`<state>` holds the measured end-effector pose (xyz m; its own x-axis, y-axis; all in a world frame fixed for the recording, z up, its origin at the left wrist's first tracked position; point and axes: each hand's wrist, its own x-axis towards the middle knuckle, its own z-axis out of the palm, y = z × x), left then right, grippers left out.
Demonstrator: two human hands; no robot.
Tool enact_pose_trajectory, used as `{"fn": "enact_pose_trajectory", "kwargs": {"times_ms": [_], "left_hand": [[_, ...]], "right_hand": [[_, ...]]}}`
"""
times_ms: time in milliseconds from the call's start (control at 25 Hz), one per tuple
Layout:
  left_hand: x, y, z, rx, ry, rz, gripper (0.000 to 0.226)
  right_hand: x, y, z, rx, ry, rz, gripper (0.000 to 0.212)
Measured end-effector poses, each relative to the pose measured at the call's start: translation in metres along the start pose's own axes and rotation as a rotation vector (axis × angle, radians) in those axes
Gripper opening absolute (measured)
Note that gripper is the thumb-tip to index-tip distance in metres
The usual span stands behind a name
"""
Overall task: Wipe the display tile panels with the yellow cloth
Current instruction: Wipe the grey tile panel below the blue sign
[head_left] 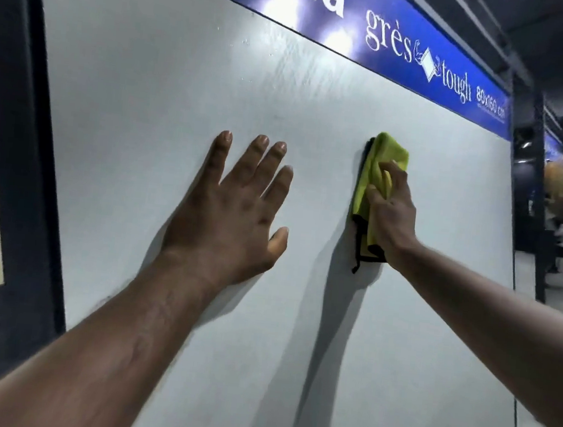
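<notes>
While left hand (228,215) is being braced flat on tile panel (147,97), grip apart, yellow cloth (385,151) is being pressed against panel, right of centre, by right hand (391,220), grip clamped on it. Wiping judged in hand; firm stroke across rest of panel being called for next.

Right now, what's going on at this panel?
A person is wiping a pale grey display tile panel below a blue sign. The left hand lies flat on the panel with its fingers spread. The right hand grips a folded yellow cloth and holds it against the panel.
</notes>
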<state>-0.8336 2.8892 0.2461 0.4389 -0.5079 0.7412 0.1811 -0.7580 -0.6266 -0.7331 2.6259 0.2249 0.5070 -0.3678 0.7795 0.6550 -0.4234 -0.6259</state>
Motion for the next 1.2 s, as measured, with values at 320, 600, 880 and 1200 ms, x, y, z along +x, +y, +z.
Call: {"fn": "enact_pose_trajectory", "kwargs": {"times_ms": [320,600,880,1200], "left_hand": [[-0.002,0.001,0.005,0.011,0.040,-0.002,0.086],[-0.002,0.002,0.007,0.001,0.045,-0.010,0.086],[-0.033,0.046,0.011,-0.069,-0.015,-0.069,0.092],[-0.050,0.099,0.021,-0.129,-0.060,-0.014,0.097]], "right_hand": [[0.014,-0.009,0.015,0.032,0.027,-0.016,0.064],[0.015,-0.002,0.024,-0.249,-0.001,-0.558,0.048],[-0.025,0.029,0.022,-0.279,-0.087,-0.726,0.056],[-0.104,0.137,0.000,-0.188,-0.071,-0.323,0.060]]}}
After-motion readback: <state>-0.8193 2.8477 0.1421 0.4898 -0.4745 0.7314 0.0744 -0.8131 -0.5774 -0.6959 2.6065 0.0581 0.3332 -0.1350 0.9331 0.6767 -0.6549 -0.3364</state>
